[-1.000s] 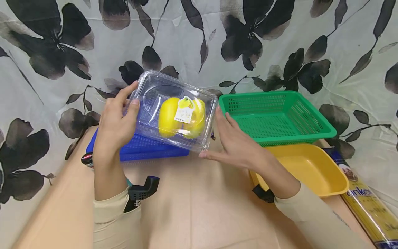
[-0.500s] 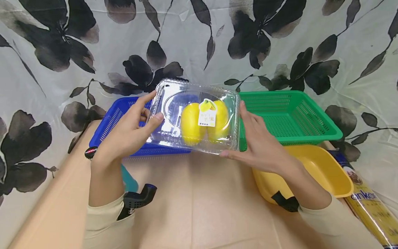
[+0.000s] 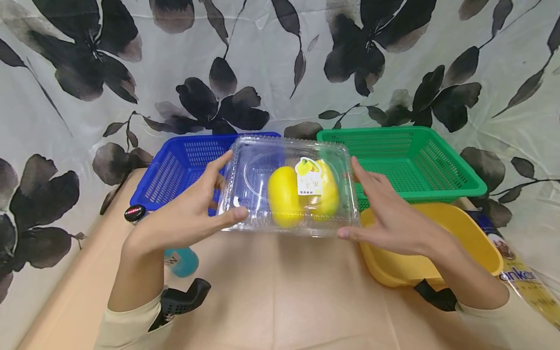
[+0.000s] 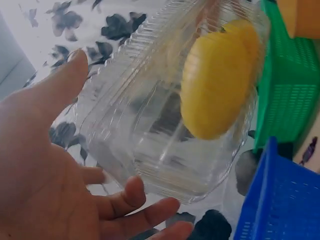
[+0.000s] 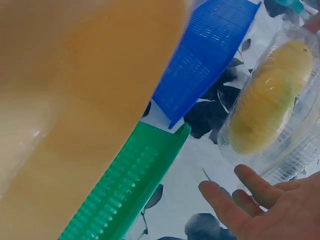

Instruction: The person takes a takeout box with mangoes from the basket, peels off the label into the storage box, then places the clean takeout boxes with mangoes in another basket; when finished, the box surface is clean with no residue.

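A clear plastic clamshell box (image 3: 258, 209) holds two yellow mangoes (image 3: 285, 197) in its right part, under a white label with a fruit picture. My left hand (image 3: 183, 214) grips the box's left end, thumb over the near corner and fingers behind. On the right end, my right hand (image 3: 393, 218) holds it, index finger along the side and thumb at the near corner. In the left wrist view the left thumb and fingers (image 4: 132, 192) lie around the box's end. The right wrist view shows the right fingers (image 5: 222, 205) at the opposite end.
Behind the box stand a blue basket (image 3: 175, 160) and a green basket (image 3: 463, 182). A yellow tub (image 3: 463, 233) is in front of the green one, with a yellow-and-blue packet (image 3: 525, 279) at far right. A bottle with blue liquid (image 3: 185, 262) lies partly under my left arm.
The box has come down and to the right, nearer to me, and its tilt has levelled out. Both hands have moved along with it, and more of the blue basket shows.
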A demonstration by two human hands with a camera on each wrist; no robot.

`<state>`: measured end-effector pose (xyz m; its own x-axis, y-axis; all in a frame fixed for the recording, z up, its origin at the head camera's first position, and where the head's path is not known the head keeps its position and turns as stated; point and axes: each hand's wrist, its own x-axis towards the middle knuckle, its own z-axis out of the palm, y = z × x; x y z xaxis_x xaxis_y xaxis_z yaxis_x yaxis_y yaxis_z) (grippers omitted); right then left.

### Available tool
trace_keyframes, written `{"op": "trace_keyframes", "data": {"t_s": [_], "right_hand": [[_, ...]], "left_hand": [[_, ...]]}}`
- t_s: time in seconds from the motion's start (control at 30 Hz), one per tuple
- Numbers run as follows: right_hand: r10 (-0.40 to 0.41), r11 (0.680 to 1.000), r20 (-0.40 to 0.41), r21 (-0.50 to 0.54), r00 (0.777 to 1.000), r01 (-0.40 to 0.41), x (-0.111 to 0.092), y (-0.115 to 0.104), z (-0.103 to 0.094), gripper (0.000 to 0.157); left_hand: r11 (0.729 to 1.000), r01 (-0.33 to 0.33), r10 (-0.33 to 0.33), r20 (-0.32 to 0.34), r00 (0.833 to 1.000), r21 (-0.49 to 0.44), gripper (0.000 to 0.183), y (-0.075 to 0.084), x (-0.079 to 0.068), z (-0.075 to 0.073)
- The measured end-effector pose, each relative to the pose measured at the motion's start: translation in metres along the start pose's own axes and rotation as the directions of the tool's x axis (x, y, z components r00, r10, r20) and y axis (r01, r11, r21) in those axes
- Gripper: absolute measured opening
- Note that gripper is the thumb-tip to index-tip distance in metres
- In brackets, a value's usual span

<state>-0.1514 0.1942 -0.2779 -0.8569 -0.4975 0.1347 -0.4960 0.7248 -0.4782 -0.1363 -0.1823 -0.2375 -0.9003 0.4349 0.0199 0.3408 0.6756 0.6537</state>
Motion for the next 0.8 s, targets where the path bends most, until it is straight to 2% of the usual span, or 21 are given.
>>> {"op": "trace_keyframes", "data": {"t_s": [0.13, 0.23, 0.33, 0.53, 0.8], "right_hand": [[0.001, 1.0, 0.007, -0.018, 1.0, -0.001, -0.008, 0.0, -0.001, 0.123], [0.006, 1.0, 0.02, -0.008, 1.0, -0.006, -0.013, -0.001, -0.001, 0.12], [0.004, 1.0, 0.045, -0.003, 0.999, -0.004, -0.017, -0.002, -0.001, 0.118], [-0.005, 1.0, 0.083, -0.01, 0.997, 0.006, -0.023, 0.0, 0.001, 0.117], [-0.002, 1.0, 0.112, -0.002, 0.994, 0.002, -0.032, 0.002, 0.006, 0.115]], "left_hand": [[0.998, -0.036, 0.033, 0.049, 0.998, 0.059, 0.124, 0.001, -0.009, 0.006], [0.988, -0.055, 0.045, 0.076, 0.996, 0.143, 0.122, 0.001, -0.016, 0.012], [0.981, -0.041, 0.024, 0.089, 0.996, 0.19, 0.117, -0.002, -0.021, 0.019], [0.98, 0.009, -0.025, 0.081, 0.996, 0.197, 0.114, -0.005, -0.027, 0.024], [0.979, 0.006, -0.026, 0.095, 0.995, 0.204, 0.113, -0.004, -0.035, 0.026]]}}
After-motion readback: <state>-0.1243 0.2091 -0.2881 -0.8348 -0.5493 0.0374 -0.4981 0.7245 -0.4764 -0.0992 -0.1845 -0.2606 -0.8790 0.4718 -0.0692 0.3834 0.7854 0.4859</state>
